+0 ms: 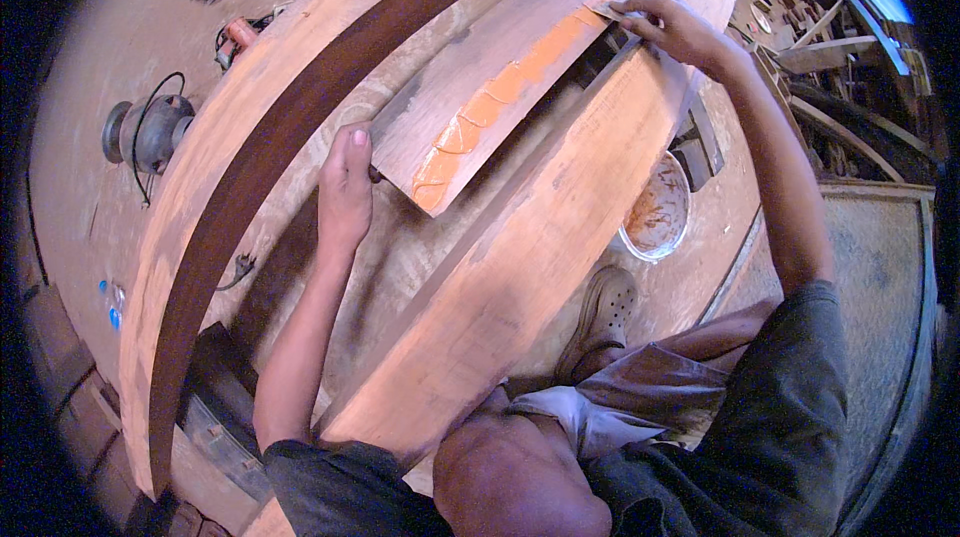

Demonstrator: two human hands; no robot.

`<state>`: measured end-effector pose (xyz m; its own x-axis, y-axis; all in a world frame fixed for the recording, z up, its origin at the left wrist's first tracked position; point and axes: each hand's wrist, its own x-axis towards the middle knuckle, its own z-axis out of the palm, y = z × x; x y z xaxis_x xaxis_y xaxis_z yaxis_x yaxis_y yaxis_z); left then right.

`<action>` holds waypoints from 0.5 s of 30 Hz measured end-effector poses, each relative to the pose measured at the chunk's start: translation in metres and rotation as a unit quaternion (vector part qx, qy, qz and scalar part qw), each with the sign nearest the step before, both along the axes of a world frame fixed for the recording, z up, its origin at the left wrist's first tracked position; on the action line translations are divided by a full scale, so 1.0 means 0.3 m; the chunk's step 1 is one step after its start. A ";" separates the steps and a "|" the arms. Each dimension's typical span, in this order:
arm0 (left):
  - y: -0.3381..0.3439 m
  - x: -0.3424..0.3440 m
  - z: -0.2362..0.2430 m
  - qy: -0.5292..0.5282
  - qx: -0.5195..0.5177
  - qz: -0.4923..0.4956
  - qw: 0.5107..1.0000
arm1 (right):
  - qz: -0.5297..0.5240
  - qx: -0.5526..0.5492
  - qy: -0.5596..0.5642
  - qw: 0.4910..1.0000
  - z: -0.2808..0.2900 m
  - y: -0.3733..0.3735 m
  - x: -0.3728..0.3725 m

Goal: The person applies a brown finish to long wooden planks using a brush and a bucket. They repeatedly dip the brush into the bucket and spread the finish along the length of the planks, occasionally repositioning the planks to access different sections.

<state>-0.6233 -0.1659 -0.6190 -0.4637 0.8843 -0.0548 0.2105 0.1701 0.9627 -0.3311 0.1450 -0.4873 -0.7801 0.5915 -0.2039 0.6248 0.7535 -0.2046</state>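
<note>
A wooden board (415, 127) lies in front of me at a slant, with a strip of wet orange filler (510, 87) spread in ridges along its right edge. My left hand (347, 172) is closed on the board's near left corner, thumb up. At the far end of the strip, my right hand (680, 32) pinches a small flat scraper (602, 10) whose edge touches the filler. Most of the scraper is hidden by the fingers. A long pale timber beam (540, 237) runs beneath my right arm, between me and the board.
A large curved timber (290, 87) arcs along the left. A white bucket (658, 207) smeared with orange stands right of the beam, near my shoe (603, 312). Corded power tools (150, 132) lie on the left floor. Scrap wood (830, 57) is heaped at the far right.
</note>
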 end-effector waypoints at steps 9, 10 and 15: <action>-0.007 -0.006 -0.023 0.047 0.035 0.017 0.998 | -0.016 0.017 0.021 1.000 -0.011 0.047 -0.038; -0.007 -0.009 -0.020 0.047 0.023 0.013 0.999 | -0.079 -0.022 -0.028 0.996 0.019 0.041 -0.043; 0.003 -0.004 -0.035 0.049 0.014 0.015 0.999 | -0.133 -0.072 -0.112 0.982 0.089 0.103 -0.071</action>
<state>-0.6244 -0.1649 -0.6295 -0.4919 0.8705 0.0174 0.2998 0.1506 0.9421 -0.3524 0.1758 -0.4605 -0.5271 0.7213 -0.4493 0.8376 0.5302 -0.1314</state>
